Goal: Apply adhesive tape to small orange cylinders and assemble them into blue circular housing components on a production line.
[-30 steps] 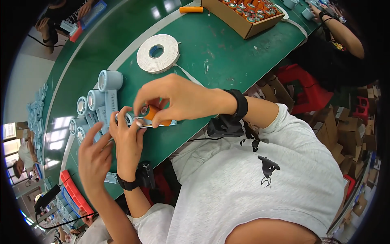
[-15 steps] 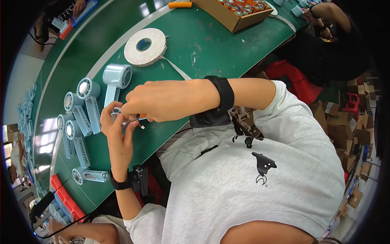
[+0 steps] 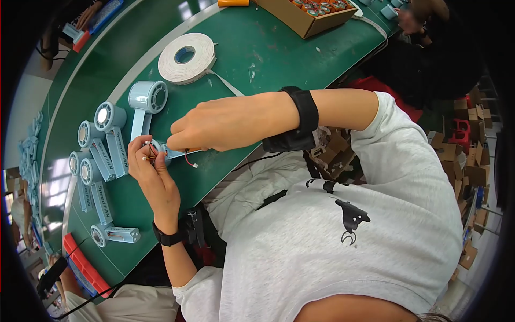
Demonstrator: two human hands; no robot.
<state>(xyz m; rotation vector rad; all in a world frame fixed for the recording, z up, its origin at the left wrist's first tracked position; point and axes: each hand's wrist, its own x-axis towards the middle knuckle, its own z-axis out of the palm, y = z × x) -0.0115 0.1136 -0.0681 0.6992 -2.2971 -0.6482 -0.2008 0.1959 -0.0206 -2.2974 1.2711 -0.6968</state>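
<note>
My left hand (image 3: 153, 180) is closed around the head end of a light blue handheld fan (image 3: 172, 154), thumb and fingers pinching near thin wires with small white plugs. Across its handle lies my right hand (image 3: 212, 126), fingers curled down onto the fan; their tips are mostly hidden beneath the hand. A sliver of an orange cylinder shows under the right palm, by the handle. A red and black wire with a white plug (image 3: 195, 165) hangs off the handle's near side. Just beyond my hands lies another light blue fan (image 3: 146, 97).
Several fans (image 3: 110, 117) with open handles lie at the left of the green table (image 3: 257, 59). A white tape roll (image 3: 186, 58) lies beyond my hands, its strip running under my right forearm. A carton (image 3: 300, 22) of orange cylinders stands far off. A red tray (image 3: 86, 263) sits near left.
My left fingers have opened up slightly around the fan's head, showing more wires and plugs. My right hand has shifted a little right along the handle, and more of the light blue handle shows.
</note>
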